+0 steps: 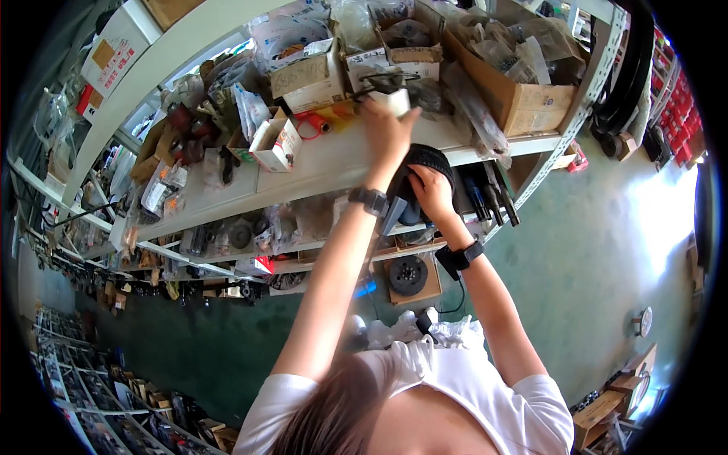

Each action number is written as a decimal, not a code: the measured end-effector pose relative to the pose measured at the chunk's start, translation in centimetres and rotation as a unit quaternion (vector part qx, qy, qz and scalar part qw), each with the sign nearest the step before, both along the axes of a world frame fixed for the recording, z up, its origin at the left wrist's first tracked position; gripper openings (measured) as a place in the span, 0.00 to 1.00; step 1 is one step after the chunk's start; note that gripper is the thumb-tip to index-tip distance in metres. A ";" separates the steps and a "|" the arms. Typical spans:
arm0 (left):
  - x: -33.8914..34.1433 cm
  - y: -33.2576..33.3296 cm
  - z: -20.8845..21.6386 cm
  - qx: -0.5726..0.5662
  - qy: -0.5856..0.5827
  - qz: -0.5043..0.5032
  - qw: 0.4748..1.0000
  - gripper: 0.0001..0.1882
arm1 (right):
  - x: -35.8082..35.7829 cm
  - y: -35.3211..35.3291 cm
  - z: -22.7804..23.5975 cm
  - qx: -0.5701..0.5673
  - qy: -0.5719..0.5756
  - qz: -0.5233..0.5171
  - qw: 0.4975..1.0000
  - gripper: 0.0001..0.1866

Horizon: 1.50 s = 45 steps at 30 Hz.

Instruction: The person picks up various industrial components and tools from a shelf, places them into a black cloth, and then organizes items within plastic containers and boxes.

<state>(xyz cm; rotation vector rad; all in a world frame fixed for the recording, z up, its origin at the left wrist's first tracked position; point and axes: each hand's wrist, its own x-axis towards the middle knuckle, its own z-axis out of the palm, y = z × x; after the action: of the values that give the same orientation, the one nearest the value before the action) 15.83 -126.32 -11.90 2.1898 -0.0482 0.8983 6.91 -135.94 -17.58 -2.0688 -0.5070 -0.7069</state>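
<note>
My left hand (385, 138) reaches over the shelf board, its fingers and thumb around a white block-like object (394, 101) with a dark, thin-framed part (387, 80) above it. Both are blurred, so their kind is unclear. My right hand (434, 193) is closer to me, at the shelf's front edge. Its fingers curl onto a black ribbed loop (432, 158), which looks like a belt or band. Part of the loop is hidden behind my left forearm and the right hand. Near the left hand lies an orange-red piece (315, 123) on yellow wrapping.
Cardboard boxes of bagged parts (542, 106) line the shelf's back and right. A small white carton (276, 144) stands left of my hands. Black tubes (497, 199) stick out by the right upright (565, 136). A black disc (408, 275) sits low in a box.
</note>
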 end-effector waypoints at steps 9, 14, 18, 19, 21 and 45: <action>-1.9 4.1 -2.5 0.042 -0.072 -0.144 0.986 0.36 | 0.0 -0.6 -0.1 0.000 -0.005 -0.022 1.000 0.10; -3.1 10.8 1.2 0.070 0.082 -0.103 0.989 0.18 | 0.0 -0.8 -0.2 0.002 -0.004 -0.024 1.000 0.11; -0.3 13.0 1.9 0.306 0.016 -0.050 0.951 0.28 | 0.2 -0.5 -0.4 0.013 -0.007 -0.022 1.000 0.11; 0.2 13.5 1.9 0.397 0.056 -0.045 0.915 0.31 | 0.2 -0.4 -0.3 0.015 -0.009 -0.011 1.000 0.11; 2.0 13.8 2.2 0.378 0.110 -0.074 0.916 0.34 | 0.2 -0.4 -0.3 0.016 -0.011 -0.003 1.000 0.11; 3.9 14.9 6.8 0.518 0.185 -0.036 0.835 0.12 | 0.4 -0.9 -0.1 -0.003 -0.006 0.029 1.000 0.12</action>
<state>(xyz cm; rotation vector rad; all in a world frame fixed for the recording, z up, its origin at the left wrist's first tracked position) 19.77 -111.47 -5.09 3.3017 -0.5382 0.3785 7.27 -136.83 -17.65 -2.0483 -0.5747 -0.6845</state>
